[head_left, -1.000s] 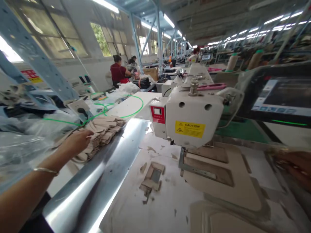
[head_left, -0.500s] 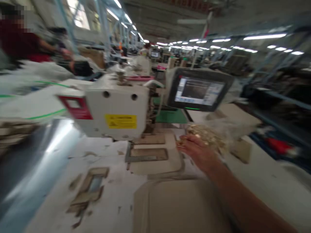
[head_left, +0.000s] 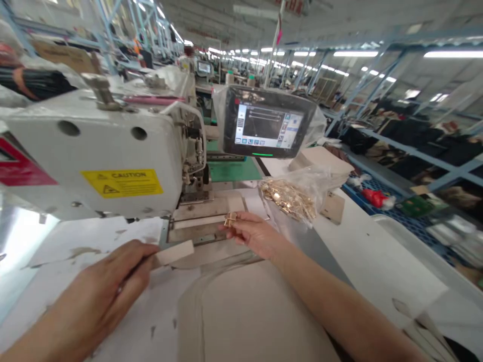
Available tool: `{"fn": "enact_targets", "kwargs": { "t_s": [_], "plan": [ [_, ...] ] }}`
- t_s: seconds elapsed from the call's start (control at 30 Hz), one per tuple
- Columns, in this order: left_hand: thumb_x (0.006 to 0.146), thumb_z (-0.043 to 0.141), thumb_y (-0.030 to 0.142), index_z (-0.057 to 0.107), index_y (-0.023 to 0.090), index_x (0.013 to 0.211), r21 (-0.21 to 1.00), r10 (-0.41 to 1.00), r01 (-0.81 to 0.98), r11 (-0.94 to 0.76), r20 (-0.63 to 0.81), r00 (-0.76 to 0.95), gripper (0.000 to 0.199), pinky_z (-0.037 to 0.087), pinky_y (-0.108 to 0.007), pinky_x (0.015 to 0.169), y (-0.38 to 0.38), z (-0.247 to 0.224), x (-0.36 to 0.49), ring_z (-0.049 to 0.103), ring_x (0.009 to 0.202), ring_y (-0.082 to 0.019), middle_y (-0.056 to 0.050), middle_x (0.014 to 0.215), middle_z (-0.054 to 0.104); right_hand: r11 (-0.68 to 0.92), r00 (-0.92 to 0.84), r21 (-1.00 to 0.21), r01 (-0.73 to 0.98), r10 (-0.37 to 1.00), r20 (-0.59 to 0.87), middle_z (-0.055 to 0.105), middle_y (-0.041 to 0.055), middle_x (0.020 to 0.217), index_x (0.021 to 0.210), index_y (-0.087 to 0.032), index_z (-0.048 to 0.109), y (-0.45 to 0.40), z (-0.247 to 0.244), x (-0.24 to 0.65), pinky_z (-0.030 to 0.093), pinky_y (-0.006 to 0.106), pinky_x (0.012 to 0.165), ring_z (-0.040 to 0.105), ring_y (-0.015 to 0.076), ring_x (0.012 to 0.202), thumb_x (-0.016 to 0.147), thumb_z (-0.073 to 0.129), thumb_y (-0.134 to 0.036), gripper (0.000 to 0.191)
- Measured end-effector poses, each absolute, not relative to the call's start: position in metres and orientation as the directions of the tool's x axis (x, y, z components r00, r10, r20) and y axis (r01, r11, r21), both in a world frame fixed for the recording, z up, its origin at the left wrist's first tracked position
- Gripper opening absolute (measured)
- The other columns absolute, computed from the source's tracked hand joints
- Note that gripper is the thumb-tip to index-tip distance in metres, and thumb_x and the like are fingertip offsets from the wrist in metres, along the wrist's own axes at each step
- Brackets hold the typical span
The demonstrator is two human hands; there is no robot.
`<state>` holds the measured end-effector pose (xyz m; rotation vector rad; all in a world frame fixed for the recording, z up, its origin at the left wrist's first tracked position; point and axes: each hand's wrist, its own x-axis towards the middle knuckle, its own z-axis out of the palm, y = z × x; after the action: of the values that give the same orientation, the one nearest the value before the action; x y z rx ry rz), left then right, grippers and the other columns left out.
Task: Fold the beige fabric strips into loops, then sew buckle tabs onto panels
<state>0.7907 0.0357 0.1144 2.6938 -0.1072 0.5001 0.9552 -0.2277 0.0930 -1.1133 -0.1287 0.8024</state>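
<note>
Two closed pinches: left hand (head_left: 109, 281) on beige strip (head_left: 177, 253); right hand (head_left: 256, 235), at the strip's two o'clock, on gold-coloured fitting (head_left: 229, 219); light, steady fingertips should serve best.

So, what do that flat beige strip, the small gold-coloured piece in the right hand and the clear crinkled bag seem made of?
Flat beige strip: possibly leather or a synthetic; matt, smooth face, jutting out straight.
Small gold-coloured piece: probably metal, polished or plated, since it glints.
Clear crinkled bag: likely plastic film, glossy; see-through, with pale highlights along creases.
</note>
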Motion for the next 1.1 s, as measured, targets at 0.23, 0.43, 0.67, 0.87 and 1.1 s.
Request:
{"fn": "enact_targets", "kwargs": {
  "t_s": [0.23, 0.43, 0.67, 0.87, 1.1],
  "plan": [
    [0.103, 0.043, 0.034, 0.060, 0.020, 0.095, 0.126, -0.259, -0.404, -0.906, 0.589, 0.765, 0.024, 0.051, -0.030, 0.066, -0.025, 0.128, 0.842, 0.069, 0.072, -0.018, -0.003, 0.084, 0.067, 0.209, 0.653, -0.802, -0.559, 0.707, -0.271, 0.074, 0.0035, 0.078, 0.108, -0.017, 0.061, -0.231, 0.091, 0.958, 0.058, 0.026, 0.059, 0.077, 0.0223, 0.074, 0.073, 0.073, -0.025, 0.037],
    [0.104, 0.040, 0.036, 0.057, 0.020, 0.096, 0.130, -0.228, -0.365, -0.922, 0.577, 0.784, 0.025, 0.050, -0.028, 0.063, -0.033, 0.121, 0.848, 0.069, 0.070, -0.017, -0.003, 0.084, 0.066, 0.260, 0.635, -0.769, -0.584, 0.736, -0.234, 0.072, 0.0021, 0.080, 0.107, -0.015, 0.062, -0.231, 0.090, 0.960, 0.062, 0.027, 0.067, 0.077, 0.0202, 0.075, 0.078, 0.065, -0.018, 0.029],
    [0.098, 0.041, 0.047, 0.057, 0.023, 0.095, 0.363, 0.047, -0.116, -0.924, 0.412, 0.910, 0.029, 0.046, -0.027, 0.052, -0.031, 0.112, 0.846, 0.068, 0.054, -0.019, 0.001, 0.067, 0.069, 0.145, 0.789, -0.981, -0.130, 0.615, -0.014, 0.071, 0.0021, 0.092, 0.096, -0.021, 0.052, -0.231, 0.085, 0.953, 0.059, 0.033, 0.078, 0.073, 0.0175, 0.080, 0.095, 0.052, -0.025, 0.004],
    [0.089, 0.041, 0.056, 0.054, 0.025, 0.095, 0.522, 0.206, 0.089, -0.849, 0.171, 0.964, 0.034, 0.045, -0.030, 0.052, -0.030, 0.105, 0.846, 0.071, 0.058, -0.024, 0.001, 0.067, 0.072, -0.256, 0.617, -0.662, 0.705, 0.680, 0.395, 0.072, 0.0080, 0.106, 0.113, -0.019, 0.065, -0.237, 0.092, 0.945, 0.047, 0.039, 0.094, 0.059, 0.0227, 0.099, 0.098, 0.047, -0.015, 0.024],
    [0.094, 0.039, 0.060, 0.052, 0.027, 0.097, 0.583, 0.145, 0.038, -0.812, 0.139, 0.980, 0.036, 0.046, -0.029, 0.053, -0.023, 0.090, 0.845, 0.070, 0.058, -0.022, 0.002, 0.067, 0.071, -0.199, 0.854, -0.958, 0.207, 0.514, 0.078, 0.067, -0.0013, 0.079, 0.104, -0.023, 0.073, -0.233, 0.074, 0.956, 0.047, 0.028, 0.068, 0.054, 0.0120, 0.061, 0.096, 0.050, -0.021, 0.024]
  ]
}}
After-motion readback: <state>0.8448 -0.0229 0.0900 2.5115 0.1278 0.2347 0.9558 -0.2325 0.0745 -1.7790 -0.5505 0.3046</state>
